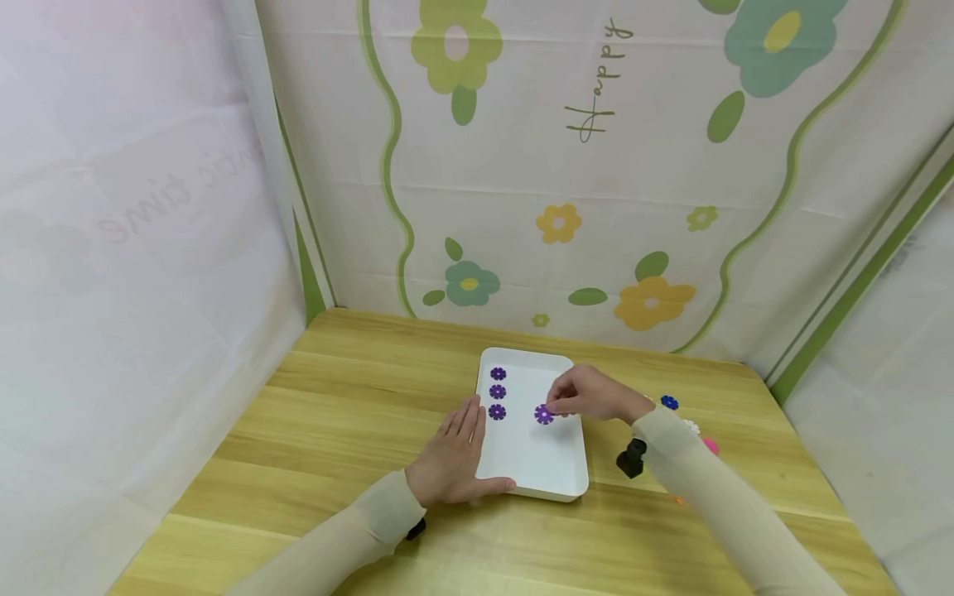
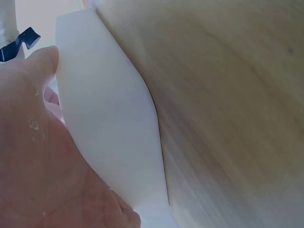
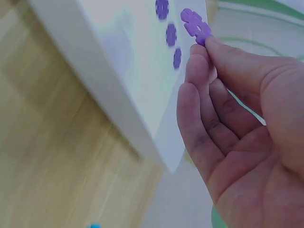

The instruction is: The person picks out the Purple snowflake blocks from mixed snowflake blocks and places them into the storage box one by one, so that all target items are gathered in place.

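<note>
A white tray stands on the table. Three purple snowflake discs lie in a column along its left side. Over the tray, my right hand pinches another purple snowflake disc between thumb and fingertips. Something small, partly hidden under that hand, shows beside the disc; its kind is unclear. My left hand rests against the tray's left side with fingers straight and thumb along the near rim. In the left wrist view, the palm lies close to the tray's outer wall.
Right of the tray, partly behind the right forearm, lie a blue disc, a white disc, a pink piece and an orange piece. Printed cloth walls enclose the wooden table at the back and both sides.
</note>
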The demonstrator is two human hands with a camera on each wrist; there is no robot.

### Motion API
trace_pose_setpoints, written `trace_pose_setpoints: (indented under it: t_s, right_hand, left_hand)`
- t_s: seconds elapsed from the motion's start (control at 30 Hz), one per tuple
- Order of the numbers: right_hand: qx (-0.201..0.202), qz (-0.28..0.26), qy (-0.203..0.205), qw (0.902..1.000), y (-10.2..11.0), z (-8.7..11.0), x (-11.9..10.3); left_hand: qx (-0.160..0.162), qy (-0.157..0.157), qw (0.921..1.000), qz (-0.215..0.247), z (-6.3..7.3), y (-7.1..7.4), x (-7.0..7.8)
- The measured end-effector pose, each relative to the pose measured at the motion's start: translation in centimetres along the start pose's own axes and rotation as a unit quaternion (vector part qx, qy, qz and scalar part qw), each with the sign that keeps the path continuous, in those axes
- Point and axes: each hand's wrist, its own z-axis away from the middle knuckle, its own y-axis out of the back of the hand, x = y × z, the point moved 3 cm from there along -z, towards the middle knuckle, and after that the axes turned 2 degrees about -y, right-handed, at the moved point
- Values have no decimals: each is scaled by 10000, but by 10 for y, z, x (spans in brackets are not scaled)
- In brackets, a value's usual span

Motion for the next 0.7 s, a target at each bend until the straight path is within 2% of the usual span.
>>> trace_pose_setpoints:
  t_s: [0.13, 0.37, 0.53, 0.7]
  right_hand:
    - [-182, -54, 64, 9998, -16, -17, -14]
    - [-331, -28, -79, 9994, -39, -42, -29]
    - [-333, -25, -137, 9993, -51, -57, -33]
    - [-248, -29, -311, 9992, -59, -62, -34]
  left_hand:
    - [11, 23, 10000, -31, -2, -5, -2]
    - [191, -61, 9998, -93, -4, -14, -5]
    - [263, -82, 9996, -75, -3, -12, -5]
    - [218, -89, 9997, -46, -3, -8, -4]
